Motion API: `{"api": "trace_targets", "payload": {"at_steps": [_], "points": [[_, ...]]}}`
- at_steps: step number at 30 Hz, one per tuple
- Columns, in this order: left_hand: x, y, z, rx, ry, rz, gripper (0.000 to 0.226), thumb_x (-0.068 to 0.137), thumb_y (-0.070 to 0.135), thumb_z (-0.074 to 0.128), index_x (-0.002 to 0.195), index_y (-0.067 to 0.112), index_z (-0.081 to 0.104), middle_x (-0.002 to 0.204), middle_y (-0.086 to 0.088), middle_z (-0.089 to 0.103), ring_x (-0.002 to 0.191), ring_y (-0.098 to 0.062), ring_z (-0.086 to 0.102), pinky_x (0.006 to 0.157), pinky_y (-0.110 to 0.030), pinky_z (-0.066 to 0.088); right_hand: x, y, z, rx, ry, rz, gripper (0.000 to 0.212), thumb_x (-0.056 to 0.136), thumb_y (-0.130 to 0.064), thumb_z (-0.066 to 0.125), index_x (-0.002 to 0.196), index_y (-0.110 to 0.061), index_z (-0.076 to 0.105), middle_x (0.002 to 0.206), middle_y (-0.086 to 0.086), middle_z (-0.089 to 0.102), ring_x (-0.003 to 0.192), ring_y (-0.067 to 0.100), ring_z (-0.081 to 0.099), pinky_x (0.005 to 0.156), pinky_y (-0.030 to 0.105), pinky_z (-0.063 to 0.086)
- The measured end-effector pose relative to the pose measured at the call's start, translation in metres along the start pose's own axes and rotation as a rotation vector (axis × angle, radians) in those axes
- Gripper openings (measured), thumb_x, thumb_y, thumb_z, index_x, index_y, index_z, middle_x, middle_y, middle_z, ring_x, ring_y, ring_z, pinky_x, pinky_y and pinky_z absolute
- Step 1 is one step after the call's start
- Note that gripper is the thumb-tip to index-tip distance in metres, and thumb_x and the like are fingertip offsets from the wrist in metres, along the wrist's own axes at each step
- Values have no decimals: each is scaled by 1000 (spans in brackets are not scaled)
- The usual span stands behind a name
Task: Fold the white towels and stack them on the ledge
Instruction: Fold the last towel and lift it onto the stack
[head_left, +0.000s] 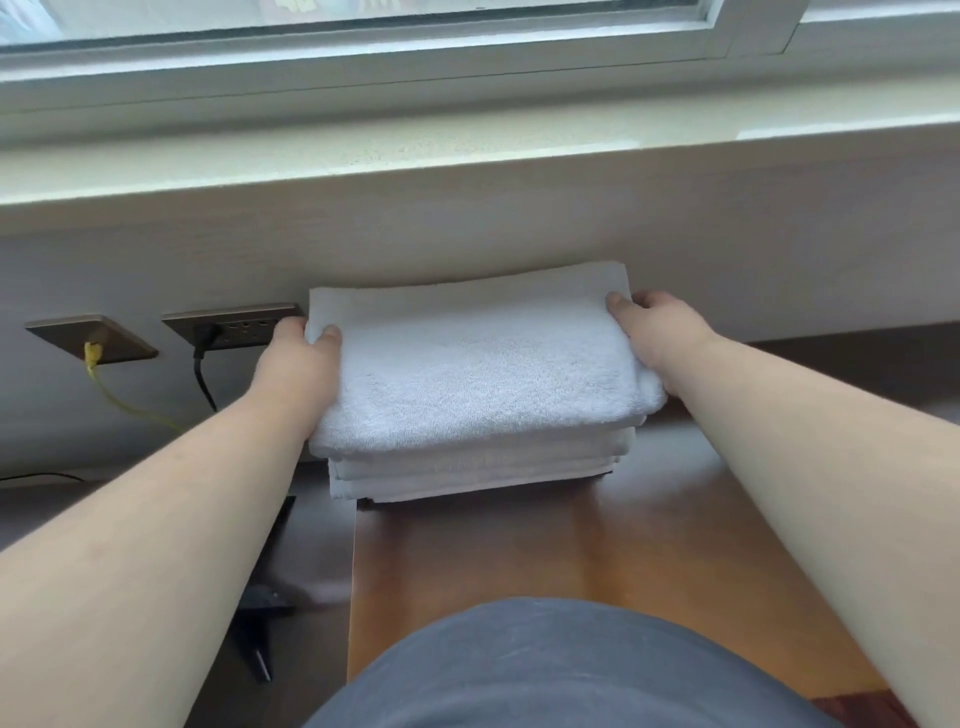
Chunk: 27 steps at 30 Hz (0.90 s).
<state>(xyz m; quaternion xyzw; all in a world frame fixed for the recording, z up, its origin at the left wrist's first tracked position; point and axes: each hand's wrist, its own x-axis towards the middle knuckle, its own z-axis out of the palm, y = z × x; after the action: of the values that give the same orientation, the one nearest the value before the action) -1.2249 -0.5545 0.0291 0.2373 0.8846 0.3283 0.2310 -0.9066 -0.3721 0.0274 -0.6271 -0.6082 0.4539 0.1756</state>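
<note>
In the middle of the frame a folded white towel is lying on top of a stack of folded towels, and both hands are gripping it at its short ends. The left hand is clasping the left end, thumb pressing down on the top surface and the other fingers going out of sight behind the edge. The right hand is holding the right end the same way, thumb lying on top near the far corner and the fingers curling round the side. The top towel is overhanging the stack slightly on both sides. The stack is sitting at the far end of a brown wooden table, close against a pale wall panel; whether it is touching the panel cannot be told.

Above the panel, across the upper part of the frame, a light ledge is running under a window. At the left of the frame two wall sockets are showing: a yellow cable is hanging from the left socket, and a black plug and cable are hanging from the right socket. At the bottom centre a grey garment on the person is filling the foreground
</note>
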Motion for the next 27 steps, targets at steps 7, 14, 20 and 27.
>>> {"api": "trace_targets", "payload": {"at_steps": [7, 14, 20, 27], "points": [[-16, 26, -1, 382, 118, 151, 63, 94, 40, 53, 146, 18, 25, 146, -17, 37, 128, -42, 39, 104, -52, 34, -18, 9, -17, 146, 133, -1, 51, 81, -65, 49, 105, -21, 61, 105, 2, 68, 94, 30, 67, 88, 48, 55], [-65, 81, 61, 816, -244, 732, 50, 100, 44, 34, 147, 25, 35, 154, -7, 33, 137, -31, 32, 110, -45, 28, -33, 26, -14, 63, 4, -46, 21, 91, -43, 62, 104, -27, 68, 95, -8, 70, 85, 9, 64, 69, 26, 47], [-85, 149, 100, 1009, -200, 764, 30, 94, 14, 41, 122, 15, 52, 111, -9, 49, 100, -33, 52, 75, -38, 39, -63, 49, -15, 308, 255, 7, 23, 92, -47, 52, 85, -29, 65, 75, -13, 70, 69, 4, 61, 68, 31, 47], [-81, 200, 158, 933, -304, 772, 29, 98, 22, 47, 126, 19, 58, 119, -5, 61, 107, -31, 58, 83, -36, 45, -96, 74, -7, 453, 73, -50, 9, 87, -35, 68, 95, -34, 65, 81, -14, 70, 60, 4, 59, 59, 25, 49]]}}
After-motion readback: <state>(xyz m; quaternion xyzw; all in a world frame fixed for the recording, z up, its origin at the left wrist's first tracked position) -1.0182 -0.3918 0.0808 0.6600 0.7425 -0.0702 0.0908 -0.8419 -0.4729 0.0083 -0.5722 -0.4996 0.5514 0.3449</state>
